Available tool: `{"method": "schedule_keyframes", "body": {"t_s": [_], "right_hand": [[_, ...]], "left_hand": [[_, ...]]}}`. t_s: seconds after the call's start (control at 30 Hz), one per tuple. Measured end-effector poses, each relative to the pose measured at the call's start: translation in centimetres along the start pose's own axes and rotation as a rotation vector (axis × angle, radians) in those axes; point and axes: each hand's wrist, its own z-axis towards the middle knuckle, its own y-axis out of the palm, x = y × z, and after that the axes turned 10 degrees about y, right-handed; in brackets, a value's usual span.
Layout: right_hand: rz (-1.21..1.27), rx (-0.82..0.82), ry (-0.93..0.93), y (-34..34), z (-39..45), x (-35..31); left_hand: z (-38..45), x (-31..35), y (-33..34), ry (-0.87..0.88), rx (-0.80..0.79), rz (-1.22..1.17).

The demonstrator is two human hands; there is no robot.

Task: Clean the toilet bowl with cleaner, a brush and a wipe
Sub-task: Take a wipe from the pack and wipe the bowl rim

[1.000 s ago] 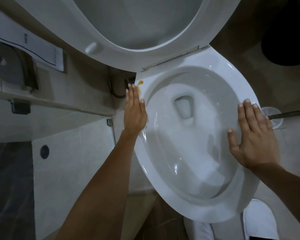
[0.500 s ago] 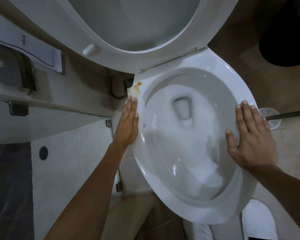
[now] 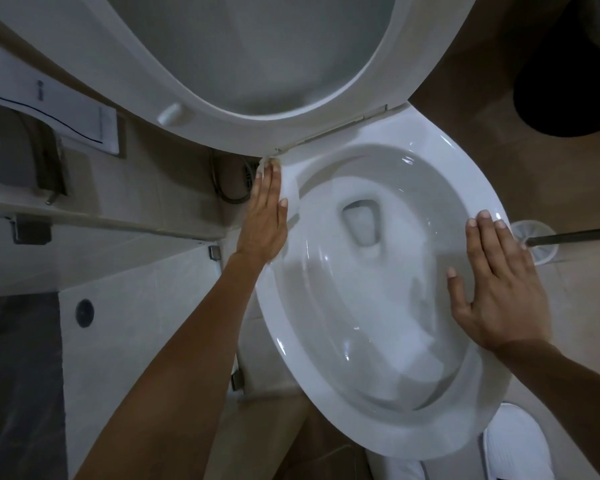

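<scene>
The toilet bowl (image 3: pixel 378 441) fills the middle of the head view, its white rim a long oval running from the hinge at upper centre down to the lower right, with the raised seat and lid (image 3: pixel 201 74) tilted up over its far end. The left hand (image 3: pixel 265 220) lies flat along the rim's left edge, fingers (image 3: pixel 269 187) straight and close together, pressing a white wipe (image 3: pixel 286 188) onto the porcelain; the fingertips reach almost to the hinge line, where a corner of the wipe shows just past them, close under the seat's lower edge. The wipe's near side lies on the rim between the hand and the inner lip of the bowl. The right hand (image 3: pixel 499 292) rests flat on the opposite, right edge of the rim, fingers straight and slightly spread, thumb pointing in toward the basin, holding nothing. Between the two hands the basin is open, its drain (image 3: pixel 361 223) toward the far end. Just beyond the right fingertips, off the rim's outer edge, stands the round holder (image 3: pixel 548 251) of the toilet brush, with the brush's dark handle (image 3: pixel 575 235) running off to the right border. Left of the bowl a narrow gap separates the rim from a tiled wall (image 3: pixel 125 323), with a hose (image 3: pixel 229 188) coiled near the fingertips. A white slipper (image 3: pixel 516 445) shows on the floor by the bowl's near end, and a dark round bin (image 3: pixel 568 81) sits at upper right, well apart from the rim.
</scene>
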Motion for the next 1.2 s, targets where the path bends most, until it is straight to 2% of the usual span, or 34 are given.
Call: {"method": "schedule_keyframes", "body": {"t_s": [0.07, 0.17, 0.27, 0.4, 0.7, 0.93, 1.2], "right_hand": [[-0.001, 0.001, -0.002, 0.0, 0.0, 0.0], [-0.001, -0.008, -0.002, 0.0, 0.1, 0.0], [-0.01, -0.011, 0.003, 0.1, 0.1, 0.0], [-0.007, -0.008, 0.008, 0.0, 0.1, -0.1], [0.004, -0.024, 0.009, 0.0, 0.1, 0.0], [0.009, -0.013, 0.011, 0.0, 0.0, 0.0], [0.002, -0.006, 0.01, 0.1, 0.0, -0.1]], "left_hand": [[-1.0, 0.4, 0.3, -0.031, 0.056, -0.034], [-4.1, 2.0, 1.1, -0.187, 0.135, -0.077], [-7.0, 3.9, 1.7, -0.331, 0.142, -0.083], [-6.5, 4.7, 1.8, -0.421, 0.149, -0.06], [1.1, 5.3, 2.1, -0.366, 0.142, -0.03], [3.5, 7.2, 2.8, -0.329, 0.157, -0.043], [5.5, 9.6, 3.1, -0.175, 0.094, -0.059]]}}
